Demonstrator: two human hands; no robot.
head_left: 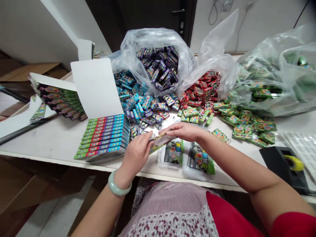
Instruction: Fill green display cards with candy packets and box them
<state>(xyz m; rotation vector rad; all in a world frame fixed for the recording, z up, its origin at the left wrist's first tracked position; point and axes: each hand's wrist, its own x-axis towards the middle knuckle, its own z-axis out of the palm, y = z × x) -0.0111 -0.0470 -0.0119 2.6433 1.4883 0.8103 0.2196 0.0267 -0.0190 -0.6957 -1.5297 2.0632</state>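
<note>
My left hand (138, 151), with a pale green bangle at the wrist, grips the near left end of a clear plastic pack (159, 142) with a printed card. The fingers of my right hand (186, 131) are closed on its far right end. I hold the pack tilted above the table, and its contents are hard to make out. Just below my right hand lie a clear case with a black printed card (173, 152) and a second such case (201, 158). Left of my left hand, a display box (105, 136) holds a row of green, red, purple and blue packs.
Clear plastic bags spill small purple boxes (164, 67), blue boxes (138, 102), red boxes (204, 87) and green boxes (247, 123) across the back. Another filled display box (61, 100) stands at left. At right are a black tape dispenser (281, 164) and white sheets (301, 148).
</note>
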